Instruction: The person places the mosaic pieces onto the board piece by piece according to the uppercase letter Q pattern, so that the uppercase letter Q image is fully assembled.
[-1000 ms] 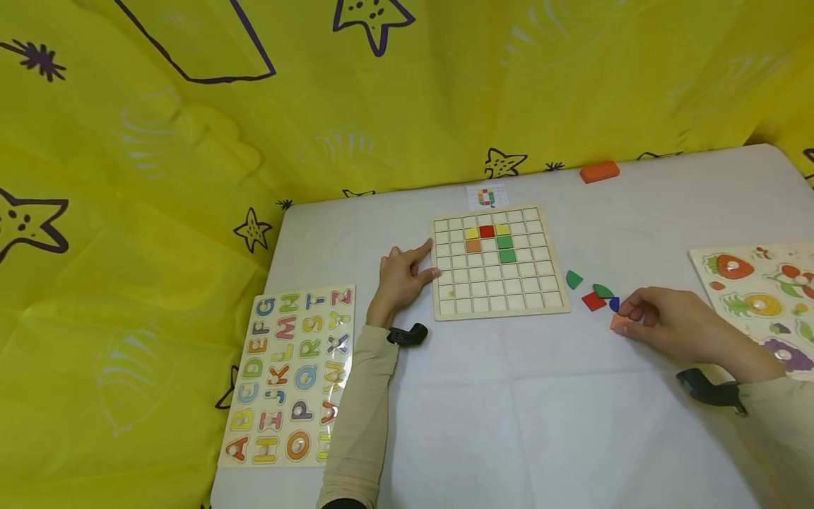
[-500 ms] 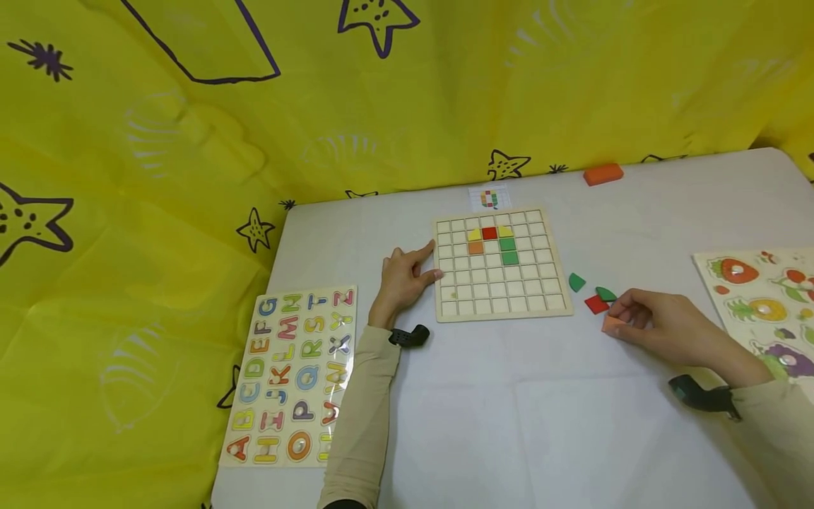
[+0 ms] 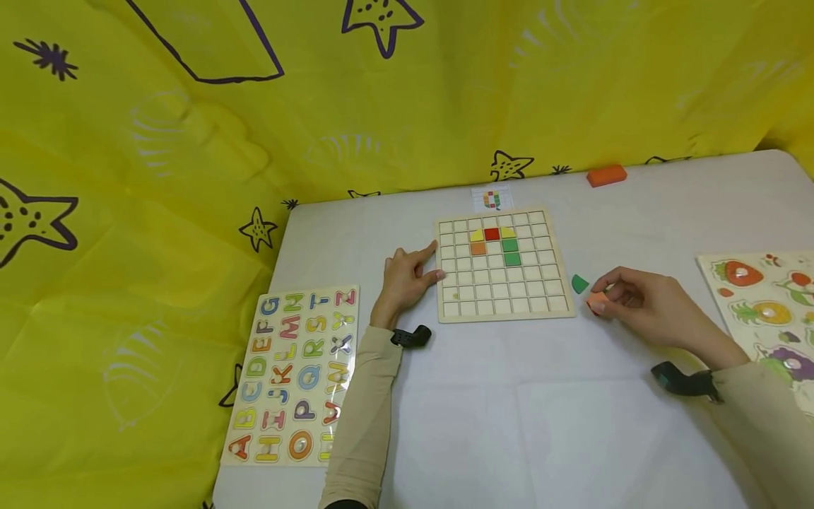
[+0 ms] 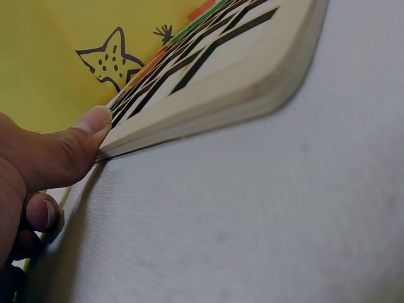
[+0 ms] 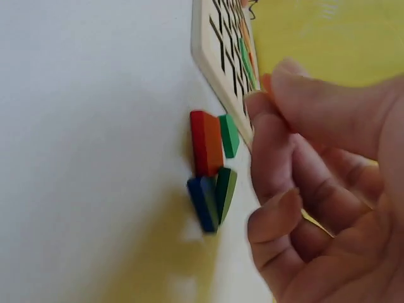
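My left hand (image 3: 402,281) touches the left edge of a wooden grid board (image 3: 483,308) with thumb and index finger; in the left wrist view its thumb (image 4: 82,136) presses on the rim. Yellow, red (image 3: 492,234), orange and green tiles lie in the grid as an arch. Off the board's right side, my right hand (image 3: 649,307) pinches an orange tile (image 3: 598,301) between thumb and fingers. Below it lie a red square tile (image 5: 206,144), a blue piece (image 5: 202,203) and two green pieces, one a quarter-round (image 3: 579,284). In the head view my right hand hides most of these.
A small card (image 3: 492,199) with a coloured grid pattern lies behind the board. To the left is an alphabet puzzle (image 3: 289,382), to the right a fruit puzzle (image 3: 759,286). An orange block (image 3: 607,176) sits near the back edge, by the yellow curtain (image 3: 413,106).
My right hand has moved left and slightly away from me with the orange tile, now over the red and blue pieces. My left hand keeps its place at the board's edge.
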A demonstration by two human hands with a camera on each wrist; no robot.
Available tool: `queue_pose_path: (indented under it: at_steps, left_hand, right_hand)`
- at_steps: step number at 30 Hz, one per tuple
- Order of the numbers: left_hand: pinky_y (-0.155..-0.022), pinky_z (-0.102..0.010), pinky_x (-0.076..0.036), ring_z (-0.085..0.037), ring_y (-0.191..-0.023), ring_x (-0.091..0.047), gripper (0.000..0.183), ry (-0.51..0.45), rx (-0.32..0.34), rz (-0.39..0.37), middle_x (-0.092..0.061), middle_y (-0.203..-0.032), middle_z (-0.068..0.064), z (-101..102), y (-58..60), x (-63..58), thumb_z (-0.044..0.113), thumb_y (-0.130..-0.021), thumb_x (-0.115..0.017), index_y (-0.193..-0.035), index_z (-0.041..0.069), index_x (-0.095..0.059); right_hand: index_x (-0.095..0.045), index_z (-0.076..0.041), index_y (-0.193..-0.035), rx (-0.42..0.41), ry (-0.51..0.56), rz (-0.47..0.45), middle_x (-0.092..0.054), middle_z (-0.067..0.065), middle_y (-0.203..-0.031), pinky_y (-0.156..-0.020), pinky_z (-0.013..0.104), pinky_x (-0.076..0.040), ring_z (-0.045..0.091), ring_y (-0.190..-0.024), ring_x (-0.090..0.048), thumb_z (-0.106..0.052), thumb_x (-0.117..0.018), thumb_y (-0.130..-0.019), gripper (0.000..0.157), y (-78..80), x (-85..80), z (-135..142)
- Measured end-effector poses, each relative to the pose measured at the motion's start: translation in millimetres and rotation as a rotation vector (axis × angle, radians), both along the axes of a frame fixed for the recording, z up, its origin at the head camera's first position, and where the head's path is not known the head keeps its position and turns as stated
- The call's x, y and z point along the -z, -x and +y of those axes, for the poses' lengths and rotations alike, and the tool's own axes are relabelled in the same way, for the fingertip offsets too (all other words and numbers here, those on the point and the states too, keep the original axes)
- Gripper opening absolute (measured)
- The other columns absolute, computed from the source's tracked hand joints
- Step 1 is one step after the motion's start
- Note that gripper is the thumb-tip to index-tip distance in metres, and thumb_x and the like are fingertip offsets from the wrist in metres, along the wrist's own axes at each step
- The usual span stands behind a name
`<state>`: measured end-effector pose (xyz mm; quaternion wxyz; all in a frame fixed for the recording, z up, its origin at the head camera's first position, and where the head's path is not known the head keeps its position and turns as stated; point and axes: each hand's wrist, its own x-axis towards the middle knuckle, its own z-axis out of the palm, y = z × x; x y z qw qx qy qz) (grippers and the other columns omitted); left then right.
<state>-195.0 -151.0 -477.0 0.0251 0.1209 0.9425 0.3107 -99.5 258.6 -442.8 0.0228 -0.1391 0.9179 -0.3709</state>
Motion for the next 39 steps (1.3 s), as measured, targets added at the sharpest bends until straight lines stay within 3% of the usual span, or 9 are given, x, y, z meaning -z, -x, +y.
queue_pose_path:
  at_steps: [5,10,19,26,34,39]
  left_hand:
    - [-0.081,-0.034,-0.022,-0.017,-0.076,-0.030,0.067,0.007,-0.002,-0.006,-0.040,-0.069,0.004,-1,-0.7,1.2,0.037,-0.095,-0.079,-0.155,0.021,-0.055]
    - [-0.081,-0.034,-0.022,-0.017,-0.076,-0.030,0.067,0.002,-0.005,-0.011,-0.040,-0.069,0.003,-1,-1.4,1.4,0.037,-0.095,-0.080,-0.155,0.021,-0.056]
    - [-0.081,-0.034,-0.022,-0.017,-0.075,-0.029,0.068,-0.004,-0.001,-0.003,-0.041,-0.070,0.003,-2,-1.4,2.2,0.037,-0.094,-0.080,-0.155,0.021,-0.055]
    - [-0.081,-0.034,-0.022,-0.017,-0.075,-0.030,0.067,0.000,0.000,-0.003,-0.041,-0.069,0.003,-3,-0.7,1.2,0.038,-0.095,-0.079,-0.155,0.021,-0.055]
    - [-0.081,-0.034,-0.022,-0.017,-0.075,-0.030,0.067,-0.002,0.008,0.003,-0.041,-0.069,0.004,-3,0.9,2.0,0.038,-0.095,-0.079,-0.155,0.021,-0.055]
    - [-0.081,-0.034,-0.022,-0.016,-0.075,-0.030,0.067,-0.002,0.009,0.006,-0.041,-0.070,0.004,-2,1.8,1.8,0.038,-0.095,-0.079,-0.155,0.022,-0.056]
  right_hand:
    - [-0.073,-0.010,-0.119,0.051,0.064,-0.101,-0.079,0.008,-0.096,-0.067,0.015,-0.049,0.000,-0.075,-0.069,-0.019,-0.083,-0.094,0.029,12.5,-5.9,-11]
    - [-0.071,-0.006,-0.125,0.033,0.097,-0.111,-0.079,0.019,-0.106,-0.068,0.016,-0.053,-0.005,-0.083,-0.068,-0.014,-0.082,-0.094,0.033,26.4,-8.9,-26]
    - [-0.072,-0.004,-0.125,0.018,0.085,-0.092,-0.077,0.013,-0.102,-0.070,0.019,-0.047,0.000,-0.084,-0.065,-0.021,-0.081,-0.096,0.034,52.2,-8.3,-59]
    - [-0.073,-0.007,-0.125,0.018,0.108,-0.130,-0.077,0.012,-0.103,-0.076,0.021,-0.045,0.023,-0.094,-0.068,-0.024,-0.080,-0.097,0.034,72.7,-6.7,-87]
    - [-0.074,-0.006,-0.125,-0.081,0.099,-0.104,-0.078,0.015,-0.108,-0.089,0.038,-0.046,0.029,-0.100,-0.070,-0.017,-0.079,-0.097,0.030,92.5,-6.5,-110]
    - [-0.076,-0.003,-0.119,-0.114,0.069,-0.077,-0.075,0.014,-0.104,-0.082,0.033,-0.048,0.026,-0.091,-0.066,-0.014,-0.082,-0.095,0.027,102.5,-2.4,-120]
